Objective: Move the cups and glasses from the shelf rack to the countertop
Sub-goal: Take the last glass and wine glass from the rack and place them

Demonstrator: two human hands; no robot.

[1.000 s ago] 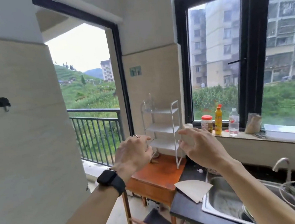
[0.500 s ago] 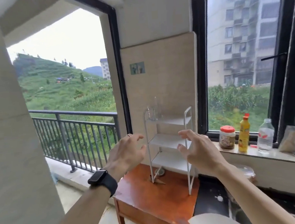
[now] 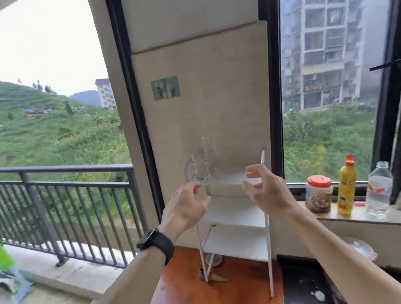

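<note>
A white shelf rack (image 3: 236, 243) stands on a reddish wooden table (image 3: 207, 301) at 6 o'clock. Clear glasses (image 3: 199, 167) sit on its top shelf. The left hand (image 3: 185, 210) hovers just below them and the right hand (image 3: 268, 192) at their 3 o'clock, both loosely spread, holding nothing.

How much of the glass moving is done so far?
Nothing looks done yet. The clear glasses stand on the top shelf of the white rack. In hand: nothing; the left hand and right hand are both open and empty, raised in front of the rack. Left to do: grip the glasses and carry them to the dark countertop, whose visible part shows no glass.
</note>
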